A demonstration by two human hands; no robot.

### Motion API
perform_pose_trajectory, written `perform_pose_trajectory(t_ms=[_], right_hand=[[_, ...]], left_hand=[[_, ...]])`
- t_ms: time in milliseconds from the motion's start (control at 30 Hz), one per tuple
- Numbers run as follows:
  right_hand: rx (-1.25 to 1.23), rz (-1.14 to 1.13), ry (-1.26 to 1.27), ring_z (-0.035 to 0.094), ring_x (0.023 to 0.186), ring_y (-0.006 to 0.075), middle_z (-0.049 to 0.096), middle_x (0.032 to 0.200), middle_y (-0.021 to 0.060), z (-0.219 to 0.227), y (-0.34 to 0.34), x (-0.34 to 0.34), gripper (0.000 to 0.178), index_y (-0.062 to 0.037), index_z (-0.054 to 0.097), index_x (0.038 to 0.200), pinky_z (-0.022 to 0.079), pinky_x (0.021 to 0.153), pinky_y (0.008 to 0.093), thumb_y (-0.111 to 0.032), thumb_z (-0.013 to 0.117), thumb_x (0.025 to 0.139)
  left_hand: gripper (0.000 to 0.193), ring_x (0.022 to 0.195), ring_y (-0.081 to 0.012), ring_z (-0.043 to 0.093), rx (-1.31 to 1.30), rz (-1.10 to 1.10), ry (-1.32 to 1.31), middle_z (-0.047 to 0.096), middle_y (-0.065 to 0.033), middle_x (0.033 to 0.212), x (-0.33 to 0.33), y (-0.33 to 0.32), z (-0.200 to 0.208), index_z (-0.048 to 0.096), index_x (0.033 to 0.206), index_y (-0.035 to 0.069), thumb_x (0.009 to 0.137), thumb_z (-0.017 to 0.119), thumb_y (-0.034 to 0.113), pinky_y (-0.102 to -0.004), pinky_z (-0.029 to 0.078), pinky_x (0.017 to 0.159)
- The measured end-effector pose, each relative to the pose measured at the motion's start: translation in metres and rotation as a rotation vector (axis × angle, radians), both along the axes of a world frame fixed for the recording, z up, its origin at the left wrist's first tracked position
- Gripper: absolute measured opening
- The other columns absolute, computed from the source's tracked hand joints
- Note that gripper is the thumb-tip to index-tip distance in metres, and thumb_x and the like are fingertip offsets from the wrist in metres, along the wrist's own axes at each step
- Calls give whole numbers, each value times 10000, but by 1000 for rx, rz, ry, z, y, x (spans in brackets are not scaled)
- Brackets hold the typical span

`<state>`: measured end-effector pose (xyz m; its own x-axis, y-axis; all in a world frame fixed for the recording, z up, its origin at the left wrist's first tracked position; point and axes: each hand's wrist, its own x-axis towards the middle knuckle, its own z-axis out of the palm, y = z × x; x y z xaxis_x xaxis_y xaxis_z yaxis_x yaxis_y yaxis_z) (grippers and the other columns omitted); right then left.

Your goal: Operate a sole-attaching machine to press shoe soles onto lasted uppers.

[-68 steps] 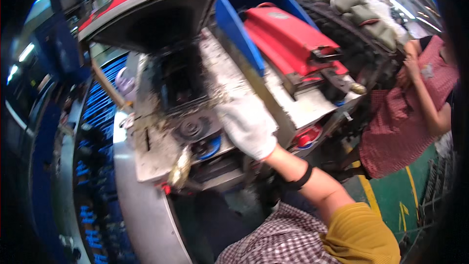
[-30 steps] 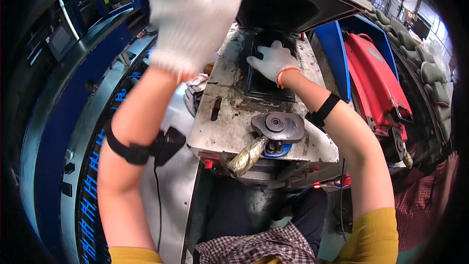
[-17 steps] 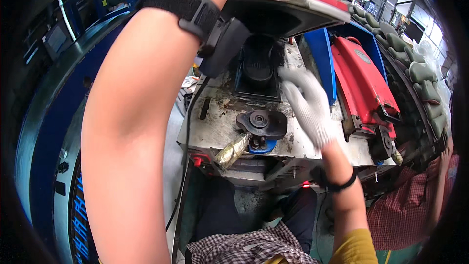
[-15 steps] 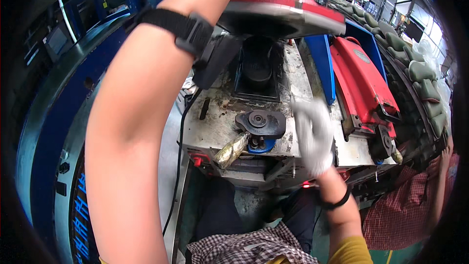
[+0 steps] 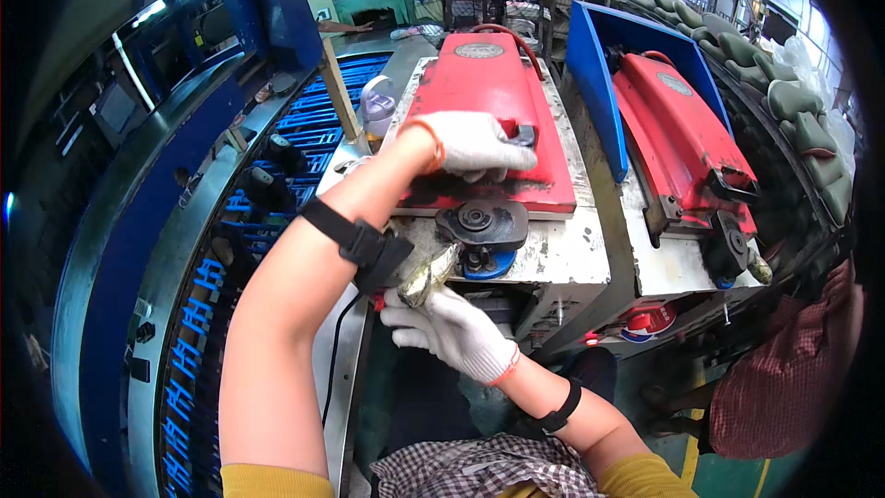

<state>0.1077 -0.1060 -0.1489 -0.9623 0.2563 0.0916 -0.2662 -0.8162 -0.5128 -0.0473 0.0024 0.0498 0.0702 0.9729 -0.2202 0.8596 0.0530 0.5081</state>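
Observation:
My left hand (image 5: 477,145), in a white knit glove, is closed over the dark handle (image 5: 524,135) at the front of a red metal cover (image 5: 484,83). The cover lies lowered on a pale machine top. In front of it sits a dark metal cam clamp (image 5: 475,219) on a blue base. From the clamp a lever wrapped in yellowish tape (image 5: 429,277) points toward me and to the left. My right hand (image 5: 456,332), also gloved, is just under the lever's end and seems to touch it, its fingers stretched out and apart.
To the right stands a similar red cover (image 5: 664,97) beside a blue guard panel (image 5: 590,83). A conveyor with blue bars (image 5: 318,115) runs along the left. A lidded bottle (image 5: 376,106) stands behind the machine. Another person's checkered clothing (image 5: 765,397) shows at right.
The red cover has come down from its raised position with my left hand on it. My right hand has moved left from beside the clamp to the taped lever.

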Motion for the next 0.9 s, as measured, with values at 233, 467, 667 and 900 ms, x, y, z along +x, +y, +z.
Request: perform_pose_trajectory(t_ms=[233,467,667,900], right_hand=[[-234,98,194,610,1306,324,652,1374,139,11,18,-5,591,-76,536,1501,430,1187,518,-465,610,1063],[-507,-116,91,450,720,137,513,833,-22,32,44,96,670,-63,545,1454,381,714,328,-574,627,1030],[728,-763,-537,661,870,125,729,1073,69,57,97,215,473,-77,618,1458,541,757,277,-377,627,1092],[1992,-1627,-1588,706,1017,400,758,1087,182,96,194,381,310,-101,758,1198,559,915,516,-314,628,1015]], left_hand=[[698,730,-213,706,49,24,150,743,-79,761,9,-6,-3,818,876,106,909,597,767,-351,528,739],[704,718,-207,679,121,28,137,731,-64,758,12,-5,-10,819,899,107,953,569,763,-363,519,744],[721,773,-237,714,229,164,102,711,-76,736,10,-17,-19,789,959,99,1028,458,736,-379,524,792],[289,1015,-252,730,805,287,-288,756,-131,1074,47,7,-48,701,1204,65,1045,655,301,-365,550,937]])
